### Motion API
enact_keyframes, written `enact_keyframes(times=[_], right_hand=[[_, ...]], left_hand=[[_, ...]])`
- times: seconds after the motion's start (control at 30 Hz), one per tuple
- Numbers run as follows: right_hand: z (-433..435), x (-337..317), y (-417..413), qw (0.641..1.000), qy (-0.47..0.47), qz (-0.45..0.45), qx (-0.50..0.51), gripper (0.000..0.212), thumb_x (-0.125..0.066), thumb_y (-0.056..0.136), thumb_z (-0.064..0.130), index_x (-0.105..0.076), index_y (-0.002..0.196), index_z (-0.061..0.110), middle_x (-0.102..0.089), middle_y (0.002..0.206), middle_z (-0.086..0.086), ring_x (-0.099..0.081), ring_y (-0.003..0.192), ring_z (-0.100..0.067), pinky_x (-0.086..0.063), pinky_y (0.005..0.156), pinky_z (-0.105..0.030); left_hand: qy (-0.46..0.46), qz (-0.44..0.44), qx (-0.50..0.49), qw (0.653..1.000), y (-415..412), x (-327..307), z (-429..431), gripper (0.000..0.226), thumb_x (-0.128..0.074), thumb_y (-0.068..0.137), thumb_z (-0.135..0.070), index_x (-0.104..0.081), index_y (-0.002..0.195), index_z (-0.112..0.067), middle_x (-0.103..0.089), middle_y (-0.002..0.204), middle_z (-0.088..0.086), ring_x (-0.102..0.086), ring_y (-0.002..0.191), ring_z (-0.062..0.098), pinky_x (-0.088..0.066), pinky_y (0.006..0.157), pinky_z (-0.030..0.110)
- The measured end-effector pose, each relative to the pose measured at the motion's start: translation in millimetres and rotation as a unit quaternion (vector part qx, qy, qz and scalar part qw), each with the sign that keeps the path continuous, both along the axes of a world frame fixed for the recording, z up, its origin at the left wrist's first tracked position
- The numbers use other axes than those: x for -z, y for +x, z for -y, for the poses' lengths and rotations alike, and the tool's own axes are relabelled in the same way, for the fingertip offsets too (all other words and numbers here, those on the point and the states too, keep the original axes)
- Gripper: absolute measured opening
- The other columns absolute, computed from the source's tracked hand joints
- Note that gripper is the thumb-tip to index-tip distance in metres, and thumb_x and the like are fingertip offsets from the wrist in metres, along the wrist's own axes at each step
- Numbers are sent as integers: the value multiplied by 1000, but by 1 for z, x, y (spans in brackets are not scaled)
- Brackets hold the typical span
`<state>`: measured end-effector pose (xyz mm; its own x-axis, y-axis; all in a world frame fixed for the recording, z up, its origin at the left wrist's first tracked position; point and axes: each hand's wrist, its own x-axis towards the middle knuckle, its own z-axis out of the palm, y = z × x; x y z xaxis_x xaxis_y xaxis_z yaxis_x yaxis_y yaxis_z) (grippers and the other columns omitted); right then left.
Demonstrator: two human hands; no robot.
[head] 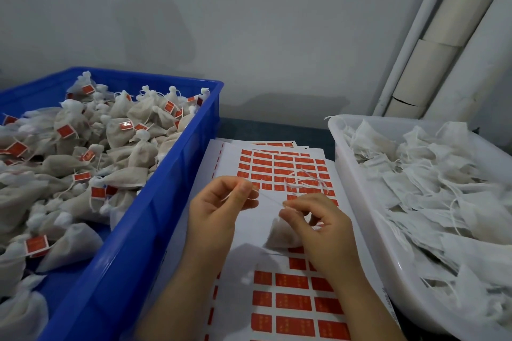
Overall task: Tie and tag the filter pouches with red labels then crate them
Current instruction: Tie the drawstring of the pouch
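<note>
Left hand (221, 206): thumb and fingertips pinching one end of a white string (270, 200), drawn taut. Right hand (321, 230): pinching the string's other end, with the filter pouch (279, 235), blurred, beneath its curled fingers. Below both: red label sheets (292, 304). Left side: blue crate (155, 202) of tied, tagged pouches (122, 130). Right side: white tub (352, 183) of flat, untied pouches (432, 202)

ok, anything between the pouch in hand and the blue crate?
Nothing loose. The right hand holds the pouch over the label sheets; the open-topped blue crate is just left. Only its side wall to lift over, and the left hand, pinching the string, lies between.
</note>
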<state>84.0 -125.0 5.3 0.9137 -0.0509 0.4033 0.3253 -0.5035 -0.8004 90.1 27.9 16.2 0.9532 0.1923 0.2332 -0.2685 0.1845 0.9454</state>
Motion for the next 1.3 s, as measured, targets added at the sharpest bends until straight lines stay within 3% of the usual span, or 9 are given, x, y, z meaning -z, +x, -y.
enact_keyframes(times=[0.2,0.53,0.7,0.8,0.87,0.97,1.07,1.2,1.3], right_hand=[[-8,6,-2,1000,-1,0,12,15,-54,78,43,-50,88,54,-47,98,40,-51,91,14,-36,71,5],[-16,10,0,996,50,23,76,34,-65,83,15,-56,77,47,-55,90,32,-55,86,10,-35,66,6],[-4,4,-2,999,12,16,35,21,-63,85,25,-60,90,45,-57,104,29,-53,99,7,-39,87,-8],[-7,2,-5,987,-76,128,55,23,-66,82,26,-67,105,23,-61,113,7,-51,106,-6,-38,93,-19],[-11,2,-6,966,-128,209,77,22,-69,75,17,-72,95,10,-67,100,-4,-53,97,-10,-38,89,-11],[-12,2,-8,968,-87,220,85,21,-66,76,19,-73,91,7,-69,91,-3,-56,86,-5,-36,79,5],[-10,2,-9,981,-23,181,69,18,-61,79,27,-70,93,19,-63,95,15,-57,84,9,-35,78,7],[-16,4,-12,995,53,86,28,18,-60,77,30,-57,86,45,-56,87,37,-56,88,19,-39,68,5],[-16,5,-14,996,22,80,-13,14,-63,82,33,-58,88,44,-58,88,35,-57,91,15,-41,71,3]], left_hand=[[-7,10,51,999,-5,-1,7,16,-56,77,-35,-69,78,-26,-73,81,-1,-70,77,18,-54,62,19],[43,80,71,993,-13,-4,14,17,-56,77,-30,-64,82,-15,-71,76,-4,-69,74,15,-53,65,15],[57,76,71,993,-10,-3,12,16,-55,77,-27,-63,81,-14,-71,73,-6,-69,71,13,-53,63,15],[85,97,60,990,-9,-1,13,12,-57,77,-23,-64,82,-15,-72,76,-11,-69,73,8,-52,63,13],[89,113,53,988,-10,0,13,10,-58,77,-23,-64,83,-18,-71,79,-13,-69,75,7,-52,64,13],[75,135,52,987,-8,0,10,12,-60,80,-27,-65,88,-19,-71,87,-13,-69,81,10,-53,66,15],[35,77,51,995,-5,2,6,29,-45,90,-39,-64,94,-17,-70,87,-6,-67,79,16,-54,65,22],[185,-94,102,973,-4,6,6,53,-30,76,-60,-65,60,-23,-68,63,-6,-67,64,10,-52,63,15],[137,-172,123,968,-5,7,13,54,-35,74,-60,-71,72,-19,-72,70,-4,-71,70,10,-56,70,20]])
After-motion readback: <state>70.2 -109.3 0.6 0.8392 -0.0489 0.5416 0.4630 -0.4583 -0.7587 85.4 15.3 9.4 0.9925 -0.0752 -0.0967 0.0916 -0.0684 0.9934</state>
